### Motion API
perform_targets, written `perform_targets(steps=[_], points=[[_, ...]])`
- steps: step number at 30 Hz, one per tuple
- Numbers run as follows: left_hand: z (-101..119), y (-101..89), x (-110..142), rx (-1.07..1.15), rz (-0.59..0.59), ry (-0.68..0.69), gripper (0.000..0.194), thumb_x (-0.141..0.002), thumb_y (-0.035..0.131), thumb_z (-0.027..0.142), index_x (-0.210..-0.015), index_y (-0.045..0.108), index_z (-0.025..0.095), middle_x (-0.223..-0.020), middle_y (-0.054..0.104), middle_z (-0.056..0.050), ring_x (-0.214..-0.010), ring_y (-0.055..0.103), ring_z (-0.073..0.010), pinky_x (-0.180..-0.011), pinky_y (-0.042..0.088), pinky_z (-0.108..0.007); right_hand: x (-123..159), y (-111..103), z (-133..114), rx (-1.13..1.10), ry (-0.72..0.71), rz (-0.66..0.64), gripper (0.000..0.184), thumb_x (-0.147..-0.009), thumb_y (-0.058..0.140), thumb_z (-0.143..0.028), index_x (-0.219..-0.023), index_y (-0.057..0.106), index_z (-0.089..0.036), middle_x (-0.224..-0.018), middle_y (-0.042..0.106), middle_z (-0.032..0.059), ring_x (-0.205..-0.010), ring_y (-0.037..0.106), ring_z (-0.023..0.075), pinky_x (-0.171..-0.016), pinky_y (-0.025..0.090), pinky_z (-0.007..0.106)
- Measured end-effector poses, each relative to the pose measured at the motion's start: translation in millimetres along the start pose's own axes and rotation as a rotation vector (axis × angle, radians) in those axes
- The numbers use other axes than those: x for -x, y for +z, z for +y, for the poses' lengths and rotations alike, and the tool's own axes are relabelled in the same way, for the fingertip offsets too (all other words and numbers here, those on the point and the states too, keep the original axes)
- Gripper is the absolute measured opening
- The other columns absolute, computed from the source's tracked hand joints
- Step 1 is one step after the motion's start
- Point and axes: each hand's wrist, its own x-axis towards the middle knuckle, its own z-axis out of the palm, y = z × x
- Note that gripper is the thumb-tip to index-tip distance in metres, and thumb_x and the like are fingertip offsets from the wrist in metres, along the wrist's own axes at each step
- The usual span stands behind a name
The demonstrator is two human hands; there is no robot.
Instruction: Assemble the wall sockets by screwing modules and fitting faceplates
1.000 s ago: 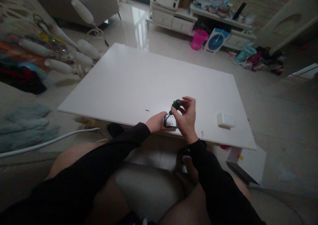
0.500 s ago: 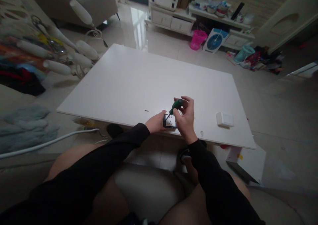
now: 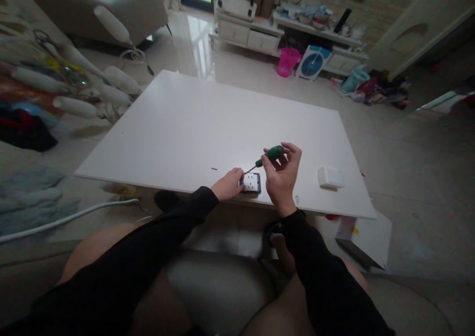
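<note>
A wall socket [image 3: 252, 182] with a white face and dark frame lies near the front edge of the white table [image 3: 208, 123]. My left hand [image 3: 230, 183] grips the socket's left side, its fingertips near the upper left corner. Held in my right hand [image 3: 284, 177] is a screwdriver [image 3: 273, 154] with a green handle, tilted so that its shaft points down and left. Its tip is close to my left fingertips at that corner; whether it touches a screw is too small to see.
A white box-shaped piece [image 3: 330, 177] sits at the table's right. A small dark strip [image 3: 214, 168] lies left of the socket, and a small clear item [image 3: 297, 199] lies near the front edge. White lamp arms [image 3: 111, 24] rise beyond the left edge.
The screwdriver has tilted lower, its handle swinging right with my right hand. My left fingers have moved up to the socket's upper left corner. The whole view has shifted slightly.
</note>
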Motion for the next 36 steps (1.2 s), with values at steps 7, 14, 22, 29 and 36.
perform_targets(steps=[7,14,22,29,36], points=[[-7.7,1.1,-7.7,-0.011,-0.014,0.011,0.009,-0.090,0.053,0.014,-0.086,0.055,0.021,-0.112,0.061,-0.012,-0.106,0.063,-0.0284,-0.102,0.051,-0.046,0.9,-2.8,0.0,-0.017,0.056,0.012,0.046,-0.088,0.069,-0.022,-0.124,0.043,-0.032,-0.114,0.057,0.0032,-0.106,0.071,0.0203,-0.089,0.066,0.041],[-3.9,-1.5,-11.2,-0.225,-0.059,0.033,0.013,-0.095,0.051,0.013,-0.091,0.062,0.018,-0.115,0.062,-0.014,-0.102,0.066,-0.0280,-0.094,0.054,-0.040,0.0,-5.8,-3.1,-0.033,0.045,0.028,0.045,-0.088,0.070,-0.023,-0.124,0.044,-0.031,-0.114,0.057,0.0030,-0.107,0.072,0.0204,-0.089,0.066,0.041],[10.5,-3.1,-8.4,-0.458,-0.143,0.042,0.028,-0.089,0.046,-0.003,-0.112,0.061,0.003,-0.121,0.057,-0.021,-0.104,0.064,-0.0262,-0.098,0.055,-0.041,-3.8,-10.6,-7.2,-0.050,0.044,0.051,0.044,-0.087,0.071,-0.022,-0.121,0.046,-0.032,-0.113,0.058,0.0015,-0.107,0.072,0.0194,-0.090,0.064,0.038],[15.1,-11.0,-7.5,-0.561,-0.199,0.094,0.033,-0.088,0.046,-0.004,-0.118,0.059,0.001,-0.122,0.058,-0.021,-0.108,0.065,-0.0272,-0.100,0.055,-0.040,-5.0,-12.3,-6.5,-0.047,0.041,0.067,0.043,-0.086,0.072,-0.021,-0.119,0.046,-0.032,-0.112,0.058,0.0009,-0.106,0.073,0.0202,-0.089,0.065,0.039],[15.7,-15.3,-6.7,-0.553,-0.180,0.153,0.033,-0.091,0.042,-0.005,-0.118,0.061,0.000,-0.130,0.057,-0.024,-0.108,0.066,-0.0236,-0.103,0.055,-0.035,-4.8,-15.0,-2.2,0.003,0.034,0.038,0.043,-0.088,0.069,-0.023,-0.122,0.044,-0.033,-0.113,0.058,0.0021,-0.108,0.072,0.0207,-0.089,0.065,0.041]])
